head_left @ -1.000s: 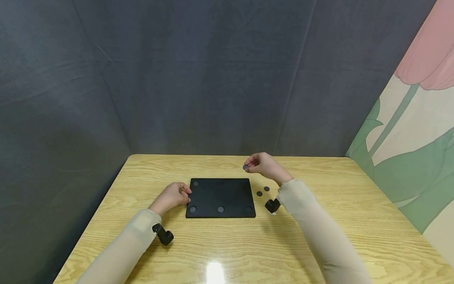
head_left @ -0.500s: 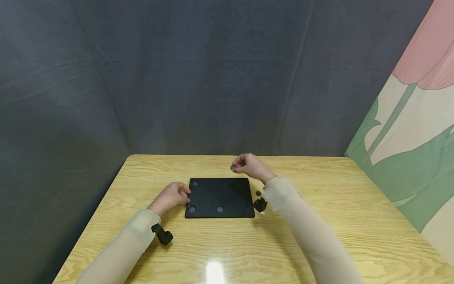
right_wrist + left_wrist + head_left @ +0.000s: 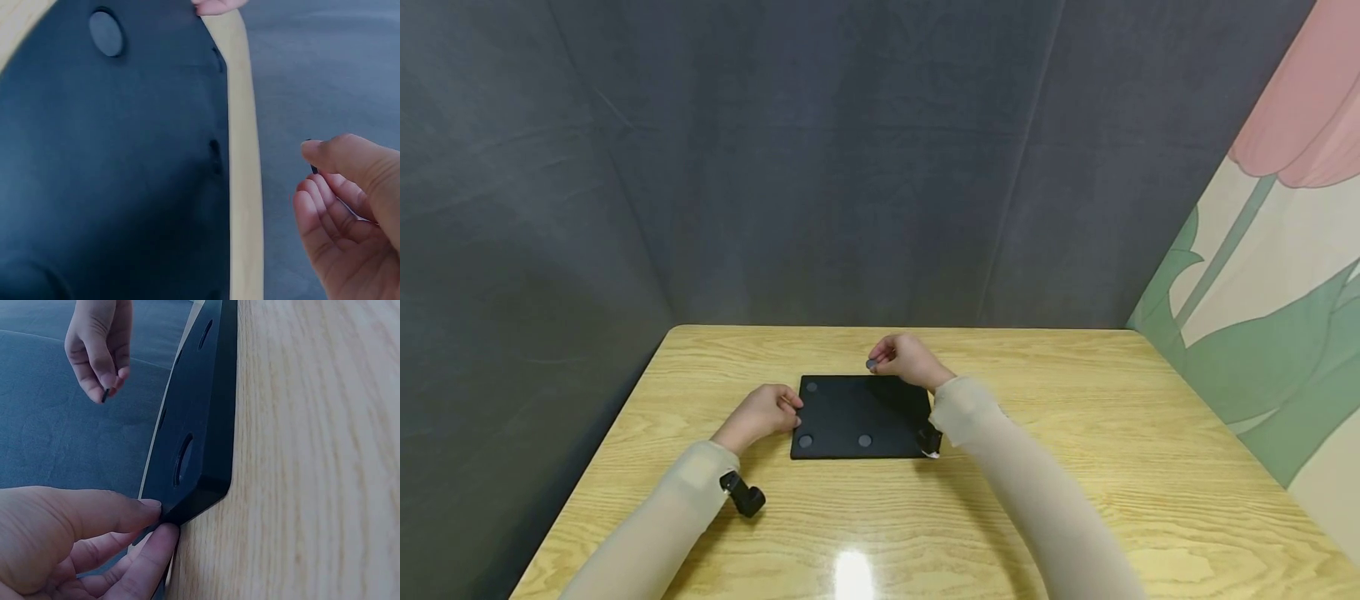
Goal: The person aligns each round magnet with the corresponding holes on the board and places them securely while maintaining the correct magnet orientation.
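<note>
A flat black board (image 3: 838, 412) with round recesses lies on the wooden table. My left hand (image 3: 763, 415) pinches its left edge; in the left wrist view, the thumb (image 3: 140, 512) and a finger meet at that edge. Between thumb and fingertips, my right hand (image 3: 912, 362) pinches a small dark disc (image 3: 871, 364), raised over the board's far edge and seen edge-on in the right wrist view. Grey discs sit at the board's far left corner (image 3: 812, 387), near left corner (image 3: 806, 441) and near middle (image 3: 865, 440). One far-edge recess (image 3: 215, 156) shows dark.
The table (image 3: 1075, 467) extends on all sides of the board. A dark curtain (image 3: 850, 167) hangs behind it, and a flower-patterned wall (image 3: 1262, 333) stands at the right. The right sleeve (image 3: 1022, 475) covers the spot where loose discs lay.
My right hand has moved left and slightly down with its disc, from beyond the board's right corner to above its far edge. My left hand has stayed at the left edge.
</note>
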Action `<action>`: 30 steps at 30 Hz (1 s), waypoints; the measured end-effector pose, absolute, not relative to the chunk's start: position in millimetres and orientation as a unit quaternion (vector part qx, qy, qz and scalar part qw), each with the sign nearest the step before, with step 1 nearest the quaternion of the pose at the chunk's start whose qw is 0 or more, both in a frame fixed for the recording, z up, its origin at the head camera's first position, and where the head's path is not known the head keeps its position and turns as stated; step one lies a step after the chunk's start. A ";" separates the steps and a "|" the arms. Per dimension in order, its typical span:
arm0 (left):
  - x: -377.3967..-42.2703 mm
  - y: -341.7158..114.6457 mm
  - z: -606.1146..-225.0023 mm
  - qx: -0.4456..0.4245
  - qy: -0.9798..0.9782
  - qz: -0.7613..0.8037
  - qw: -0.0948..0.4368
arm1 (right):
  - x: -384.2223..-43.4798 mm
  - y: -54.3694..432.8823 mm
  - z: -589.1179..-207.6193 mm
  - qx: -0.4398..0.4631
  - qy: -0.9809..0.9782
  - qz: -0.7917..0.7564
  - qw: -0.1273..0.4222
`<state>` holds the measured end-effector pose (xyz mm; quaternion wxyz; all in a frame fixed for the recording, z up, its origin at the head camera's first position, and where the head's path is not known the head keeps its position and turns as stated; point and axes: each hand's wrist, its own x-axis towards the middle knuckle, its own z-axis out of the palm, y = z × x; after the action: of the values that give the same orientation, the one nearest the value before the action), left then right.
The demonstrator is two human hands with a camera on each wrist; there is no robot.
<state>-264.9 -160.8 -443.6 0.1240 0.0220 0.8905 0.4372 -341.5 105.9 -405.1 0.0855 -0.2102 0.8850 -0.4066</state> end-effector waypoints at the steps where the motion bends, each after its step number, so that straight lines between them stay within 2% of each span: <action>1: -264.9 -160.8 -443.6 0.022 0.891 0.437 0.124 | -341.3 104.4 -407.1 -0.214 0.885 -0.405 0.087; 30: -265.7 -159.5 -443.7 0.020 0.889 0.440 0.122 | -344.1 88.2 -436.6 -0.174 0.897 -0.386 0.128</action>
<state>-265.7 -159.5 -443.7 0.1218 0.0200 0.8895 0.4400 -344.1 88.2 -436.6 0.1282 -0.1737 0.8970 -0.3858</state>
